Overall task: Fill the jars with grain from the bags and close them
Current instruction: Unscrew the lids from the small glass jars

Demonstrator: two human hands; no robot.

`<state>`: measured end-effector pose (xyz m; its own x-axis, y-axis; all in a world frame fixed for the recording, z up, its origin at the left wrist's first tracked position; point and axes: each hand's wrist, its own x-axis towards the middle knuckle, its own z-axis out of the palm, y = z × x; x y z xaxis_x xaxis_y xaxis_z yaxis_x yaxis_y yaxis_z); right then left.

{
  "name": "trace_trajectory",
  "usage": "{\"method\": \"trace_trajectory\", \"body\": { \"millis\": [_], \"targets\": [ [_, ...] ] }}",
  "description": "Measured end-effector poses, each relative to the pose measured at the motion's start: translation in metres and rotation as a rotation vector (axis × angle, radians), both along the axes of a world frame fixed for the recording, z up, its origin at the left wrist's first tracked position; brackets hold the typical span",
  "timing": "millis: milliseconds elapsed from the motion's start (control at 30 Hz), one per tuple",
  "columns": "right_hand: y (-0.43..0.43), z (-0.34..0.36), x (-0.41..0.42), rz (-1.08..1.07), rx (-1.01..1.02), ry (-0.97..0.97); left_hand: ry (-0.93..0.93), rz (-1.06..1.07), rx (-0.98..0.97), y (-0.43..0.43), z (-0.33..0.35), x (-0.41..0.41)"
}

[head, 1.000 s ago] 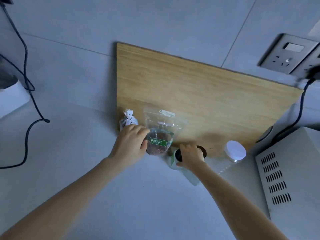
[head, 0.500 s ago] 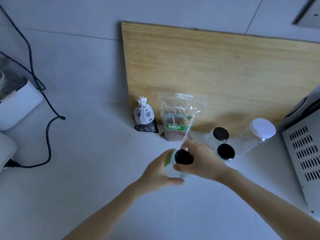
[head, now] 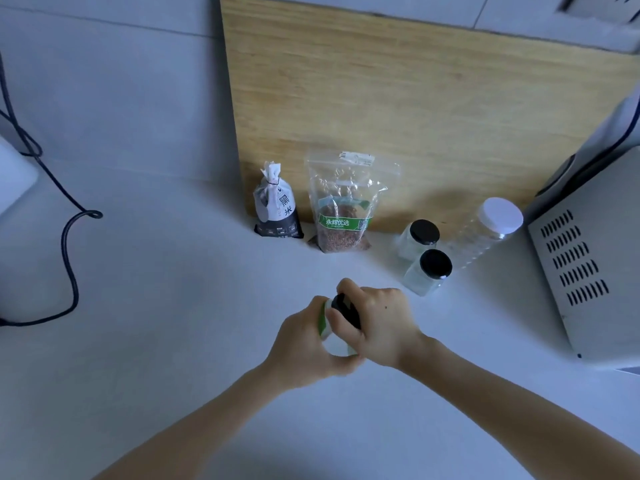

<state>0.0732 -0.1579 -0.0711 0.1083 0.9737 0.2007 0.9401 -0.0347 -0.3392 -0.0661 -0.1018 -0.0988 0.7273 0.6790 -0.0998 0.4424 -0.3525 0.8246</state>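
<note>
Both hands meet over the pale worktop (head: pixel 173 306), near its middle, and hold one small jar (head: pixel 334 344) between them. The left hand (head: pixel 308 351) is wrapped around the glass body, which carries a green and white label; the right hand (head: pixel 379 327) is closed over the black lid (head: pixel 346 308), with fingers curled around its edge. The jar is tilted a little toward the left, and what is inside cannot be seen because the hands cover most of it. Behind, two bags stand against a wooden board (head: pixel 433 116) that leans on the wall: a small dark bag (head: pixel 277 213) with white print and a tied top, and just beside it, on the right, a clear bag (head: pixel 343 206) with a zip seal and a green band, filled about halfway with reddish-brown grain. To the right of the bags stand two more small glass jars (head: pixel 424 258), each with a black lid on (they look empty, but the picture is not sharp enough to be sure). Next to them is a tall clear container (head: pixel 485 230) with a white cap, near a grey metal box (head: pixel 588 265) with vent slots. A black cable (head: pixel 69 244) lies at the left.
</note>
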Motion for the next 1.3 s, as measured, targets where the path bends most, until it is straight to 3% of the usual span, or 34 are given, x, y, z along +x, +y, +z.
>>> {"method": "trace_trajectory", "body": {
  "millis": [200, 333, 400, 500, 533, 600, 700, 1033, 1133, 1233, 1300],
  "targets": [
    [-0.001, 0.004, 0.012, 0.376, 0.023, 0.031, 0.001, -0.203, -0.412, 0.01, 0.004, -0.01],
    [0.006, -0.011, 0.018, 0.285, 0.074, 0.019, -0.055, -0.122, -0.459, 0.023, -0.007, -0.008],
    [0.005, -0.021, 0.017, 0.008, 0.083, 0.295, -0.091, -0.021, -0.461, 0.035, -0.014, -0.006],
    [0.003, -0.037, 0.02, -0.429, -0.106, 0.983, -0.092, 0.13, -0.396, 0.046, -0.026, -0.002],
    [0.001, -0.049, 0.023, -0.517, -0.179, 1.047, -0.027, 0.167, -0.307, 0.048, -0.031, 0.0],
    [-0.003, -0.07, 0.028, -0.625, -0.319, 0.91, 0.128, 0.206, -0.164, 0.049, -0.04, 0.004],
    [-0.01, -0.091, 0.03, -0.657, -0.469, 0.59, 0.151, 0.238, -0.137, 0.04, -0.055, 0.01],
    [-0.027, -0.122, 0.033, -0.658, -0.367, 0.522, 0.085, 0.309, -0.202, 0.023, -0.074, 0.02],
    [-0.03, -0.113, 0.042, -0.659, -0.219, 0.386, 0.1, 0.297, -0.212, 0.026, -0.074, 0.019],
    [-0.029, -0.085, 0.068, -0.716, 0.07, 0.13, 0.128, 0.28, -0.202, 0.029, -0.076, 0.017],
    [-0.028, -0.066, 0.097, -0.782, 0.156, -0.009, 0.169, 0.251, -0.186, 0.028, -0.074, 0.02]
  ]
}}
